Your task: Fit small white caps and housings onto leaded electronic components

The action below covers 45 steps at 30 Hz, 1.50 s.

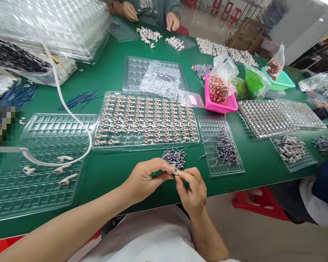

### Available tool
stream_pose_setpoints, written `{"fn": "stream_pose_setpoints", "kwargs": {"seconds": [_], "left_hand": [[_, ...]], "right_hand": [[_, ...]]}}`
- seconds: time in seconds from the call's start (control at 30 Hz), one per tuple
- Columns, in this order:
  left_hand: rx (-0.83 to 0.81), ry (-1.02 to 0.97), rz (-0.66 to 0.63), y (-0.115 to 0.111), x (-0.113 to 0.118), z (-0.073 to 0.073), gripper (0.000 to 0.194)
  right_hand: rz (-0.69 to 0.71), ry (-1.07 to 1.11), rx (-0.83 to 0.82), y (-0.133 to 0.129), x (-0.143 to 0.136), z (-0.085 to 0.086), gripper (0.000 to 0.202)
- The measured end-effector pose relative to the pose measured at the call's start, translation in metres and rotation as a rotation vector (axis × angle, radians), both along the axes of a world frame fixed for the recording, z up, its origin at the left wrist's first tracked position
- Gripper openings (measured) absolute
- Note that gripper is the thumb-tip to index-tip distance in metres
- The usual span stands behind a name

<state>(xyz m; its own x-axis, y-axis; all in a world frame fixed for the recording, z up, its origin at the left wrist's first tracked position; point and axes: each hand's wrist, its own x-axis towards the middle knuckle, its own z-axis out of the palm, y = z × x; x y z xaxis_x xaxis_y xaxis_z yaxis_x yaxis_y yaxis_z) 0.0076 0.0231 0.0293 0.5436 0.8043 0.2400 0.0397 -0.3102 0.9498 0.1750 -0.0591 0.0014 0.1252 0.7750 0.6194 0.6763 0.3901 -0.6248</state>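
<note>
Over the table's front edge, my left hand (pixel 143 178) and my right hand (pixel 192 187) meet fingertip to fingertip. Both pinch one small pale piece (pixel 175 172) with a dark end; fingers cover most of it, so its kind is unclear. Just behind them lies a pile of tiny dark components with thin wire leads (pixel 175 157). Beyond that pile, a clear tray (pixel 131 147) holds rows of white earphone shells, with a few slots bare in its front rows. To the right, a smaller clear tray (pixel 207 125) carries a heap of similar wired components.
At left, a ribbed clear tray (pixel 38 193) holds several loose shells with leads, and a white cable (pixel 89 143) loops over it. A pink basket (pixel 221 106) bears bagged copper-coloured parts. Stacked trays (pixel 57 25) rise back left. Co-workers' hands (pixel 172 21) appear across and at the right edge.
</note>
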Motion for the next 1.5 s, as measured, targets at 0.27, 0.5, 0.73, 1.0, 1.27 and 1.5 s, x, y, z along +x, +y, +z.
{"fn": "stream_pose_setpoints", "kwargs": {"seconds": [0.27, 0.5, 0.73, 1.0, 1.27, 1.5], "left_hand": [[-0.338, 0.049, 0.049, 0.002, -0.005, 0.015, 0.010], [-0.134, 0.305, 0.277, 0.002, -0.073, 0.037, 0.014], [0.193, 0.929, 0.781, 0.001, -0.192, 0.032, 0.022], [0.274, 1.022, 0.557, 0.044, -0.144, 0.021, 0.039], [0.250, 1.166, 0.376, 0.093, -0.118, 0.021, 0.032], [0.173, 1.192, 0.327, 0.100, -0.110, 0.017, 0.031]], "right_hand": [[0.017, 0.126, -0.102, -0.002, 0.004, -0.007, 0.030], [0.005, 0.138, -0.113, -0.007, 0.011, -0.012, 0.019], [0.077, 0.148, -0.082, -0.003, 0.009, -0.015, 0.020], [0.103, 0.147, -0.116, -0.006, 0.009, -0.013, 0.020], [0.097, 0.175, -0.119, -0.005, 0.009, -0.018, 0.021], [0.114, 0.196, -0.098, -0.002, 0.004, -0.012, 0.023]]}}
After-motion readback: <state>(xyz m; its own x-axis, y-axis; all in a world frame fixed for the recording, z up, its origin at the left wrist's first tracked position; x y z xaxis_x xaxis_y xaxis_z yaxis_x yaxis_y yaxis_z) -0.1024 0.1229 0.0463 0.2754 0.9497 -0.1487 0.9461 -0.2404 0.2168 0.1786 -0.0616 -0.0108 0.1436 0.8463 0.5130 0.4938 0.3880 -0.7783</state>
